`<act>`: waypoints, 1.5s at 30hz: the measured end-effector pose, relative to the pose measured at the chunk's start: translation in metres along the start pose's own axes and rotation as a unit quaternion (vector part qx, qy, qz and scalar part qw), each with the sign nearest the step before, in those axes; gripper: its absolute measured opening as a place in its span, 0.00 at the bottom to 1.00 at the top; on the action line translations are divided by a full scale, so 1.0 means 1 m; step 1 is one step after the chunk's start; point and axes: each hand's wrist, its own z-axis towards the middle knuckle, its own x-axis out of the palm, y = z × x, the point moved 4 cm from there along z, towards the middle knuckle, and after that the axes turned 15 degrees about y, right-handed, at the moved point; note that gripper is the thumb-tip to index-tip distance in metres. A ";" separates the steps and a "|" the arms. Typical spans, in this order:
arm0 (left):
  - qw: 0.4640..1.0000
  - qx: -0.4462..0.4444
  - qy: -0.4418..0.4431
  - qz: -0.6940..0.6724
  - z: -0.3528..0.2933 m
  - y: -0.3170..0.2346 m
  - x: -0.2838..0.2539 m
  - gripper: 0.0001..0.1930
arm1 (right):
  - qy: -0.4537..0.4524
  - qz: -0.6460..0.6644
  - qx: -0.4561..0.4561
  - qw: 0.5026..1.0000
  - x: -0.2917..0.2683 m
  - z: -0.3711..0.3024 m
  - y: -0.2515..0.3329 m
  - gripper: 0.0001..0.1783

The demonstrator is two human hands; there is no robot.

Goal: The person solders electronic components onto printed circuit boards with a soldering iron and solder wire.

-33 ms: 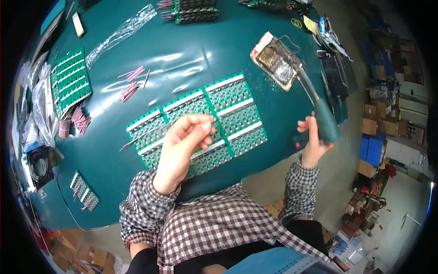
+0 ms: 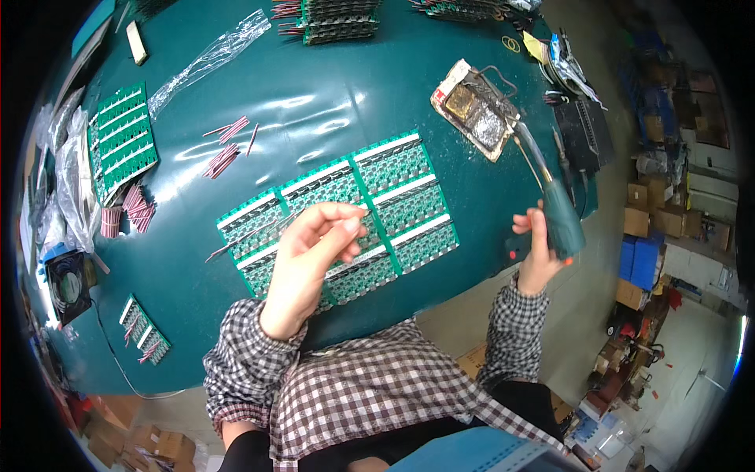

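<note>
My left hand [image 2: 303, 256] is over the green circuit boards [image 2: 413, 208], its thumb and forefinger pinched on a thin wire [image 2: 245, 237]. One length of the wire trails out to the left over the boards, and a short end shows at the fingertips. In my right hand [image 2: 537, 253] is a soldering iron [image 2: 562, 216] with a green handle, held off to the right. Its metal end reaches up to the near right edge of a small soldering tray [image 2: 480, 110], which holds a brownish pad and a patch of silvery solder.
Loose pinkish wires [image 2: 222, 160] lie left of the boards. More green boards [image 2: 126, 138] and a small board strip [image 2: 145, 329] are farther left. Stacked boards [image 2: 338, 20] stand at the back. A small black fan [image 2: 69, 287] sits at the left edge, a dark box [image 2: 583, 130] at the right.
</note>
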 end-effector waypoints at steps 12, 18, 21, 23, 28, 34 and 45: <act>0.998 0.002 -0.026 0.052 -0.012 0.003 -0.006 0.08 | 0.162 -0.436 -0.241 0.852 -0.010 0.017 0.008 0.19; 0.998 -0.008 -0.020 0.055 -0.015 0.004 -0.008 0.09 | 0.219 -0.437 -0.245 0.837 -0.011 0.014 0.019 0.21; 0.998 -0.004 -0.018 0.058 -0.014 0.007 -0.007 0.09 | 0.187 -0.447 -0.251 0.838 -0.013 0.023 0.014 0.20; 0.998 -0.009 -0.019 0.057 -0.013 0.007 -0.005 0.09 | 0.209 -0.462 -0.257 0.823 -0.011 0.022 0.010 0.20; 0.998 -0.007 -0.021 0.055 -0.012 0.008 -0.008 0.08 | 0.228 -0.435 -0.277 0.826 -0.011 0.012 0.020 0.21; 0.998 -0.001 -0.033 0.056 -0.012 0.009 -0.004 0.08 | 0.218 -0.460 -0.250 0.823 -0.010 0.023 0.012 0.19; 0.998 -0.007 -0.026 0.055 -0.013 0.013 -0.010 0.08 | 0.076 0.093 0.099 0.988 -0.017 0.018 -0.012 0.16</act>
